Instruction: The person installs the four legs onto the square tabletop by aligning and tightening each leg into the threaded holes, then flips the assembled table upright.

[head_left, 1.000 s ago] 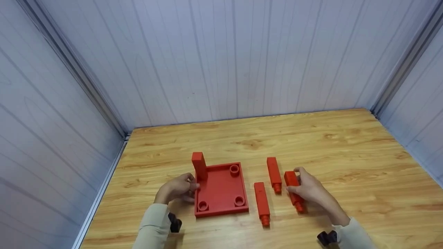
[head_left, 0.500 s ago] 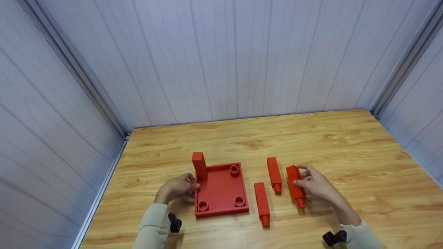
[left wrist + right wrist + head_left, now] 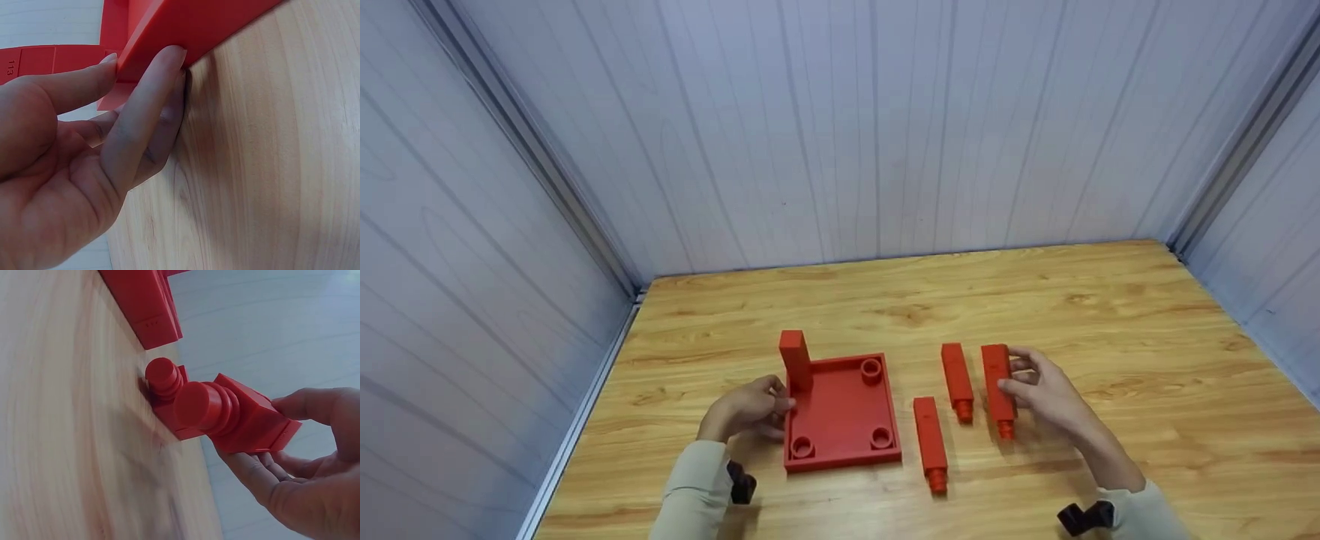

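Note:
My left hand (image 3: 751,409) pinches the left wall of a square red tray (image 3: 844,412), thumb over the rim and fingers outside, as the left wrist view shows closely. At the tray's back left corner a red square leg (image 3: 794,360) stands upright. Round sockets sit in the other corners. My right hand (image 3: 1046,390) grips a red leg (image 3: 997,386) between thumb and fingers, its round stepped peg pointing toward me. In the right wrist view that held leg (image 3: 253,419) is raised over the wood, with a second leg's peg (image 3: 161,375) behind it.
Two more red legs lie on the wooden table (image 3: 1072,300), one near the tray's right side (image 3: 930,435) and one farther back (image 3: 956,379), close left of the held leg. Pale panel walls (image 3: 840,135) enclose the table at the back and both sides.
My right hand has lifted its red leg and shifted it slightly away from me, turning it straighter. The left hand and the tray have stayed in place.

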